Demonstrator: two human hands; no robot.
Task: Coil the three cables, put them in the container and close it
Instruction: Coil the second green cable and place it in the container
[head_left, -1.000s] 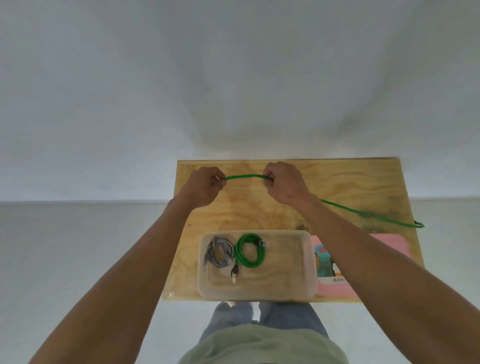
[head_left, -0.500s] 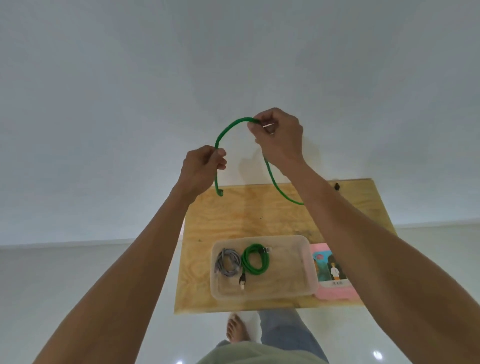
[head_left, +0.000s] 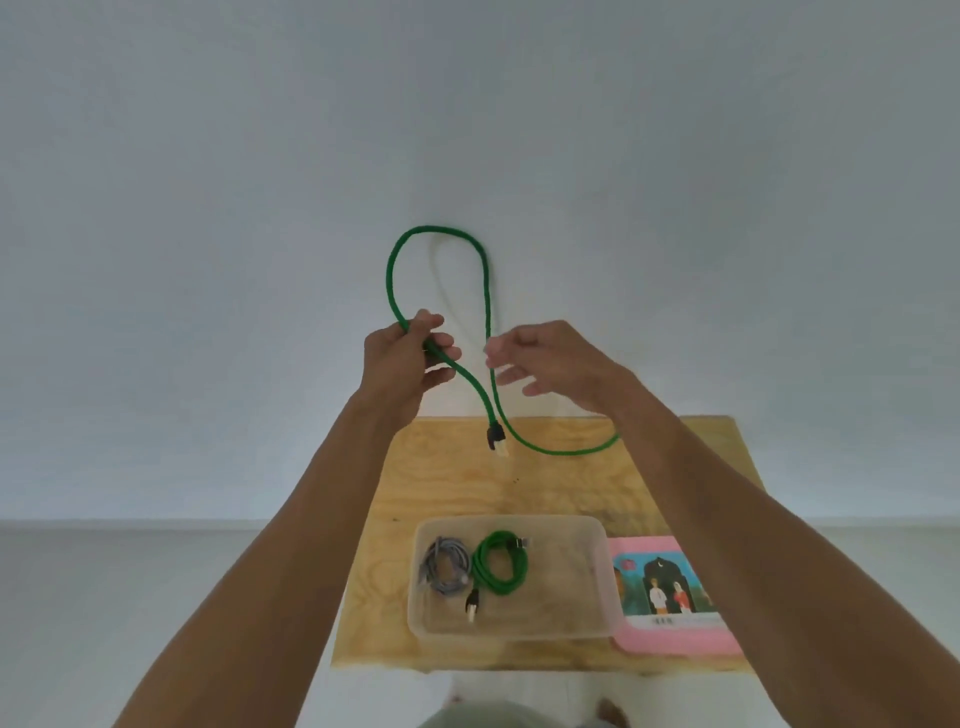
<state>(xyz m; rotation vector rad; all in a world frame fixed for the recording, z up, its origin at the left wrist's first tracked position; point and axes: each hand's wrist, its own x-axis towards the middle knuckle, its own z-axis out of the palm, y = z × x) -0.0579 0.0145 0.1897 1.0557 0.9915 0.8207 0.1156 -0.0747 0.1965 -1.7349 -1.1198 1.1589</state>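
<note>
White wall fills most of the view, and a small wooden table (head_left: 447, 483) is seen low down, close to it. A clear plastic box (head_left: 592, 577) is kept on the near part of the table, so the cables can be dropped in easily. Two coiled cables are already laid in it side by side: a gray cable (head_left: 441, 566) and a green coiled cable (head_left: 501, 564). A pink lid (head_left: 670, 636) is left just beside the box on the right, probably so it can be put on last.

The long green cable (head_left: 485, 291) is held up in the air above the table. One tall loop has been made, and the crossing point is pinched in the left hand (head_left: 402, 358), whose fingers are curled round it so the loop is not lost. The plug end (head_left: 496, 439) is left hanging below that hand. The right hand (head_left: 550, 361) is held near the other side of the loop with its fingers spread and loose; nothing is gripped by it. The rest of the cable is trailed down behind the right arm. It looks like the third cable is only partly coiled, so more loops are likely needed.
</note>
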